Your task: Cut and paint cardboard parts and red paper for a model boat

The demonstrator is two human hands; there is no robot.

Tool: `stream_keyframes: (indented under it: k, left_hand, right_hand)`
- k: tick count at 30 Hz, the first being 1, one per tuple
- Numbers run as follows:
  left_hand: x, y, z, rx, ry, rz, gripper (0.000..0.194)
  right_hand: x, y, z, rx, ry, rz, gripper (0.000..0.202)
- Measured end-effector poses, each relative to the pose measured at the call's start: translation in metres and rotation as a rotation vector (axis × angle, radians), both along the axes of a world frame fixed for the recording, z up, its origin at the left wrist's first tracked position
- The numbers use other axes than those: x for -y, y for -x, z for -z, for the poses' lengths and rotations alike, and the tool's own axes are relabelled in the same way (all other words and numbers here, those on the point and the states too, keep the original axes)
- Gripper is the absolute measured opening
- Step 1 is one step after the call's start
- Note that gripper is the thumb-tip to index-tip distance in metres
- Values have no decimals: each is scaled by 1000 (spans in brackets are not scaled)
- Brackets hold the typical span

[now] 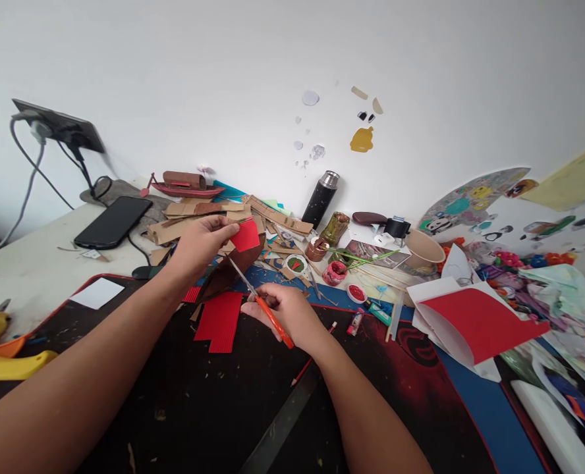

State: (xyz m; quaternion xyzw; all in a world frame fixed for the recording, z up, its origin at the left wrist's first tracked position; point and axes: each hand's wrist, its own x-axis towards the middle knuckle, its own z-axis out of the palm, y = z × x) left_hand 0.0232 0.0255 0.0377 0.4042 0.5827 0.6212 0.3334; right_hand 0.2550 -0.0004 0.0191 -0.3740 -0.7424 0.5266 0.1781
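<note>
Between the thumb and fingers of my left hand (204, 238) is a small piece of red paper (246, 235), raised above the mat. My right hand (283, 308) grips a pair of scissors (274, 320) with orange handles, the blades pointing up and left to just below the paper. I cannot tell whether the blades touch it. Under the hands, a larger piece of ribbed red paper (218, 322) lies on the black mat (194, 408). Behind the blades sits a brown shape (222, 278), partly hidden.
Cardboard scraps (188, 209), a black flask (321, 199) and paint pots (334, 272) crowd the back. A phone (113, 222) lies left, near a yellow-handled tool (16, 364). A metal ruler (282, 424) and red pencil (302, 370) lie in front; red sheets (480, 319) are right.
</note>
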Motion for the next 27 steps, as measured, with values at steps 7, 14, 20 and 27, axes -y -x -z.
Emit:
stream_keyframes:
  k: [7,14,20,27]
  left_hand:
    - [0,7,-2,98,-27,-40,23]
    - [1,7,-4,143,-48,-15,32]
    - [1,1,-4,114,-28,68,42]
    - [6,1,-8,47,60,212,52]
  right_hand:
    - [-8,-14,-2,159,-269,175,50]
    - [17,-39,-28,626,-449,141,47]
    - [38,-45,-46,894,-459,-48,49]
    - [37,-42,-61,792,-490,-215,28]
